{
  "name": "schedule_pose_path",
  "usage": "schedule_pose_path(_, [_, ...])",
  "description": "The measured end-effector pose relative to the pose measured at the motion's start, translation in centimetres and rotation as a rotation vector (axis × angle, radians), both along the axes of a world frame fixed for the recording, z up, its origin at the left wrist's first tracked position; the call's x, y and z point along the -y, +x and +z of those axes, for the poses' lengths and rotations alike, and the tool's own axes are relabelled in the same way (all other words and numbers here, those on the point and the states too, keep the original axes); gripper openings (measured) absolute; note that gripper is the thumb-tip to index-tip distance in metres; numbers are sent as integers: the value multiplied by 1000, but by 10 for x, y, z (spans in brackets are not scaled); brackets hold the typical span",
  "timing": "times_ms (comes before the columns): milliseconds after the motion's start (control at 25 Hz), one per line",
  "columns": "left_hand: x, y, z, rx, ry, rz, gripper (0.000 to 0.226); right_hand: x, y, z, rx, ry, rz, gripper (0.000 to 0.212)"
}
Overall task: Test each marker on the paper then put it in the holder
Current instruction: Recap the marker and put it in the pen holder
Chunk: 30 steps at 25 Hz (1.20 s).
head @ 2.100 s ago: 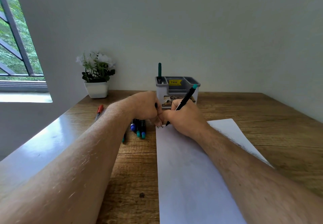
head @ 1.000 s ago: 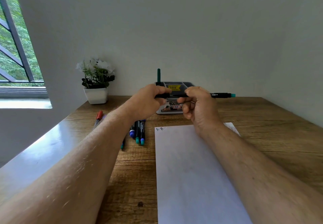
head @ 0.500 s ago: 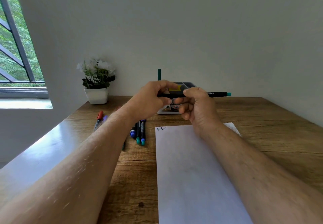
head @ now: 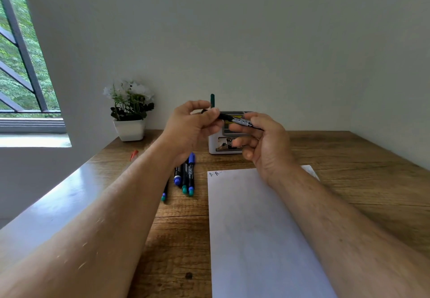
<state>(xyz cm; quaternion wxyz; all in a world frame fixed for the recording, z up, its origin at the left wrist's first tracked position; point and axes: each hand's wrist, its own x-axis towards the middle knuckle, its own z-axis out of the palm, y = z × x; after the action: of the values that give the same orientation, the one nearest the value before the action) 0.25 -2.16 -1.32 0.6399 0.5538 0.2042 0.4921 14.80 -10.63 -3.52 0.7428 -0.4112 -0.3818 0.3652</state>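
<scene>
While my left hand (head: 195, 123) & right hand (head: 263, 139) both pinch the marker (head: 237, 120) above the desk (head: 349, 158), w/ the holder (head: 217, 145) behind, a loose cap could let it dry.

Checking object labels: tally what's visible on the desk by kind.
Markers: 7 (held marker 1, standing marker 1, loose markers 5)
Holder: 1
Paper sheet: 1
Potted plant: 1
Total: 10

Six markers (head: 239, 120), one holder (head: 215, 144), one paper (head: 256, 228), one plant (head: 130, 111)
</scene>
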Motion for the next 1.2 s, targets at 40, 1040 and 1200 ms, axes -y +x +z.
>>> schedule_pose_path(40, [-2, 0, 1, 82, -69, 11, 25, 0, 0, 0, 30, 4, -41, 11])
schedule_pose_path(1040, [-13, 5, -10, 88, -50, 169, 18, -7, -20, -14, 841, -15, -411, 13])
schedule_pose_path(1200, [-4, 10, -7, 49, 54, 143, 43, -6, -20, -12, 835, -37, -406, 17])
